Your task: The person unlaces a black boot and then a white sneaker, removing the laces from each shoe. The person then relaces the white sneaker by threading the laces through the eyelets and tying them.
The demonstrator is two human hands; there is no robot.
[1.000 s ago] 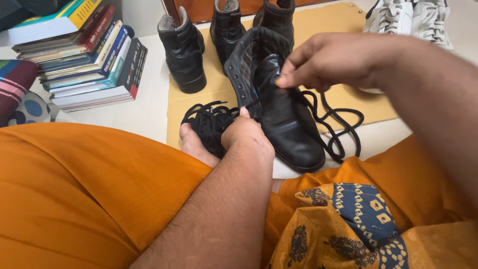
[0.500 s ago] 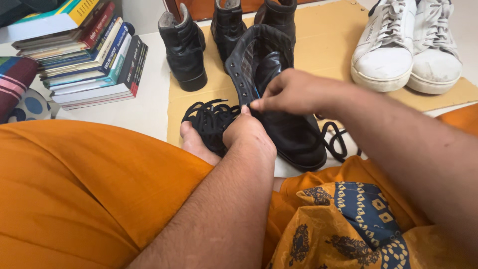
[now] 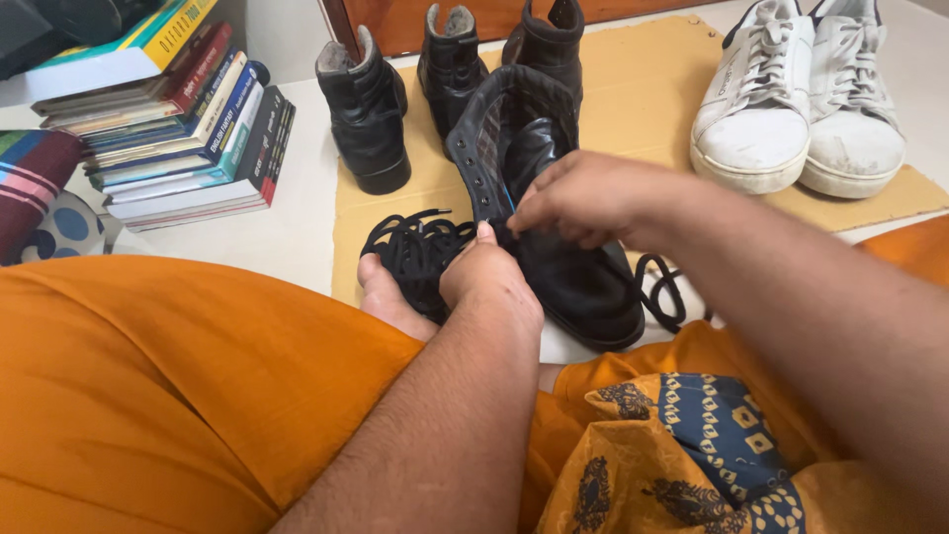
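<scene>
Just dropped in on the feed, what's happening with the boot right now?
A seated person in orange cloth is working on a black boot on the floor. The left hand steadies it near the eyelets, beside a heap of black lace. The right hand pinches at the boot's open front. Other black boots, white sneakers and a stack of books sit around.

This looks like a home, seen from someone sitting on a pale floor (image 3: 297, 222). A stack of books (image 3: 178, 119) lies directly on that floor beside a striped cushion (image 3: 30, 183), and everyday footwear is lined up on a tan mat (image 3: 643, 89): black boots (image 3: 371, 114) and white sneakers (image 3: 801, 99) (worn and scuffed). A wooden door base (image 3: 494, 15) stands behind.
</scene>
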